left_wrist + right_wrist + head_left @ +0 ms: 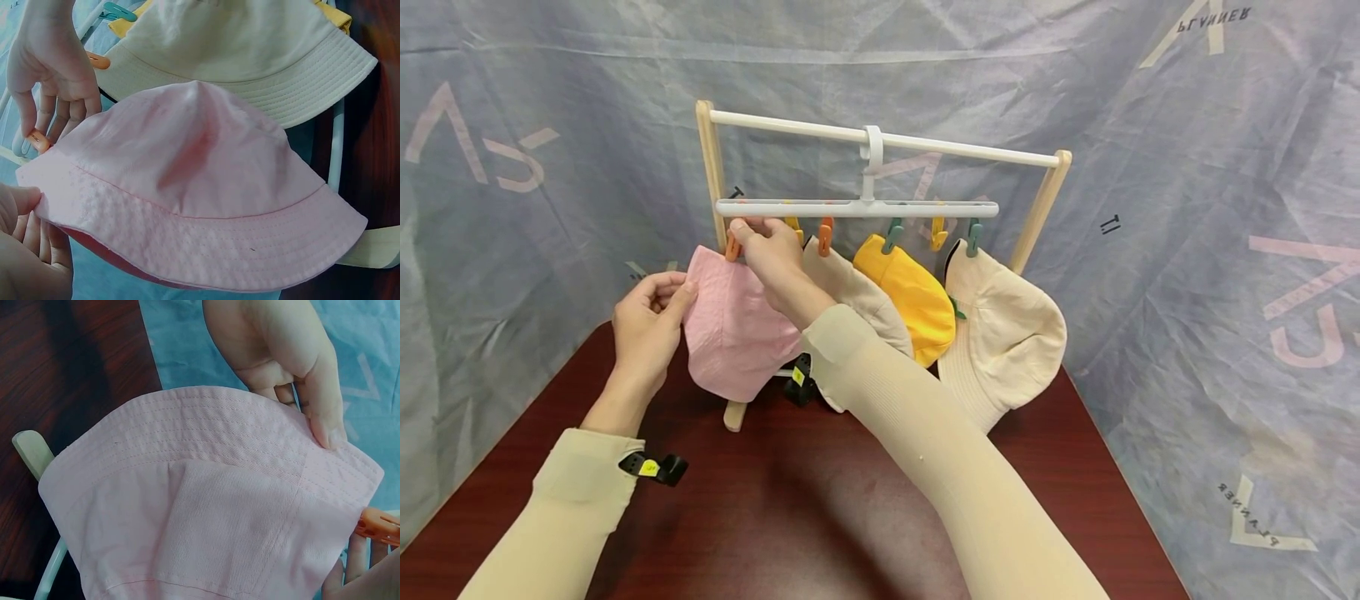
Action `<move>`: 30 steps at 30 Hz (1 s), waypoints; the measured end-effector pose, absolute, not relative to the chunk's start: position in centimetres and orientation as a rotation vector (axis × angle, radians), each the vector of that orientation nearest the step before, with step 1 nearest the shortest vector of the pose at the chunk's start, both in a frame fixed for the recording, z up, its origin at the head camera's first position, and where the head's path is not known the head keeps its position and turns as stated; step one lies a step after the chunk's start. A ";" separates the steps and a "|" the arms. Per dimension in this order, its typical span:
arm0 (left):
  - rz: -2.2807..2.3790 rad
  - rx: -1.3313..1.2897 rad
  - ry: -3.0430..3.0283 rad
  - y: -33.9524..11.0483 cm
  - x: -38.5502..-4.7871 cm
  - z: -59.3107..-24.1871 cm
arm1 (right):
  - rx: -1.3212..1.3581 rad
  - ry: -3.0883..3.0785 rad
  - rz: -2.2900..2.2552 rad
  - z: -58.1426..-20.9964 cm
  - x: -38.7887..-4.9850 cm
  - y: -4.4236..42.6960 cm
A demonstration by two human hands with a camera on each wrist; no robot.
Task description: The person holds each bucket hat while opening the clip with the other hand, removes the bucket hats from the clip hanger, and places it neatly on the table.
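A pink bucket hat (737,325) hangs at the left end of a white hanger (790,208), its brim corner at an orange clip (733,247). My left hand (647,321) pinches the brim's outer edge between thumb and fingers, as the left wrist view also shows at the hat (187,181). At the top, my right hand (771,258) pinches the orange clip, seen in the left wrist view with the clip (39,141) between thumb and finger. In the right wrist view the clip (379,526) touches the hat's edge (237,437).
A grey-beige hat (857,300), a yellow hat (913,292) and a cream hat (1007,325) hang to the right. Orange, yellow and green clips line the hanger, which hooks on a rack's white rod (955,148). The rack stands on a dark red table (850,508) before grey cloth.
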State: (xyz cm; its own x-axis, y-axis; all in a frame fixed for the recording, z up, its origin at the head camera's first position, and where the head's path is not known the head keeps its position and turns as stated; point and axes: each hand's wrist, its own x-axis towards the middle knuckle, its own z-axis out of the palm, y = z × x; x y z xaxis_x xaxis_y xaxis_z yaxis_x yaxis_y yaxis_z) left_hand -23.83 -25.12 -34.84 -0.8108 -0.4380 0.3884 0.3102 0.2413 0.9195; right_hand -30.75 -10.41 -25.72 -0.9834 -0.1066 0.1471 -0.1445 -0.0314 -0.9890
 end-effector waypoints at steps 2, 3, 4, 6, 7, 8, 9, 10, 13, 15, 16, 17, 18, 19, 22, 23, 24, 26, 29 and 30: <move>-1.636 0.117 -1.912 -25.1 -23.8 -34.9 | 0.271 -2.182 2.200 -25.7 -30.7 -10.4; -1.640 0.117 -1.907 -25.1 -23.7 -34.9 | 0.271 -2.184 2.197 -25.8 -30.7 -10.4; -1.639 0.117 -1.906 -25.1 -23.7 -34.9 | 0.273 -2.185 2.195 -25.8 -30.8 -10.4; -1.639 0.117 -1.903 -25.1 -23.6 -35.0 | 0.280 -2.185 2.195 -25.8 -30.8 -10.4; -1.638 0.118 -1.904 -25.1 -23.6 -35.0 | 0.284 -2.184 2.195 -25.8 -30.8 -10.4; -1.637 0.121 -1.905 -25.1 -23.6 -35.0 | 0.287 -2.183 2.197 -25.8 -30.8 -10.4; -1.637 0.122 -1.905 -25.1 -23.6 -35.0 | 0.291 -2.179 2.201 -25.8 -30.8 -10.4; -1.638 0.124 -1.904 -25.2 -23.5 -35.1 | 0.294 -2.175 2.205 -25.8 -30.8 -10.4; -1.641 0.129 -1.900 -25.2 -23.5 -35.1 | 0.290 -2.167 2.217 -25.8 -30.8 -10.4; -1.641 0.134 -1.902 -25.2 -23.4 -35.1 | 0.279 -2.172 2.213 -25.7 -30.7 -10.4; -1.640 0.136 -1.904 -25.2 -23.4 -35.2 | 0.271 -2.178 2.209 -25.7 -30.7 -10.4; -1.640 0.139 -1.906 -25.2 -23.4 -35.2 | 0.265 -2.182 2.205 -25.7 -30.7 -10.4; -1.639 0.140 -1.908 -25.2 -23.3 -35.2 | 0.259 -2.188 2.199 -25.7 -30.7 -10.4; -1.639 0.141 -1.909 -25.2 -23.3 -35.2 | 0.254 -2.192 2.195 -25.7 -30.7 -10.4; -1.649 0.142 -1.899 -25.3 -23.1 -35.3 | 0.250 -2.204 2.179 -25.7 -30.7 -10.4; -1.654 0.143 -1.891 -25.3 -23.1 -35.3 | 0.251 -2.206 2.176 -25.7 -30.7 -10.4; -1.661 0.144 -1.882 -25.3 -23.0 -35.3 | 0.252 -2.211 2.171 -25.7 -30.7 -10.4; -1.680 0.146 -1.860 -25.3 -22.9 -35.3 | 0.256 -2.216 2.162 -25.7 -30.7 -10.4; -1.706 0.147 -1.832 -25.4 -22.7 -35.4 | 0.255 -2.223 2.154 -25.7 -30.7 -10.4; -1.714 0.145 -1.825 -25.4 -22.7 -35.4 | 0.256 -2.225 2.156 -25.7 -30.7 -10.4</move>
State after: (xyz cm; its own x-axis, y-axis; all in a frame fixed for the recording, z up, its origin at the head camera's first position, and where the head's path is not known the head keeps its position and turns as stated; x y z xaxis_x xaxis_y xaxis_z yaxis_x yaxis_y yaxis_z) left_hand -22.67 -25.36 -35.39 -0.8000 -0.4804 0.3594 0.3286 0.1503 0.9324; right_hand -30.68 -10.43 -25.71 -0.9859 -0.0948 0.1378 -0.1407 0.0246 -0.9897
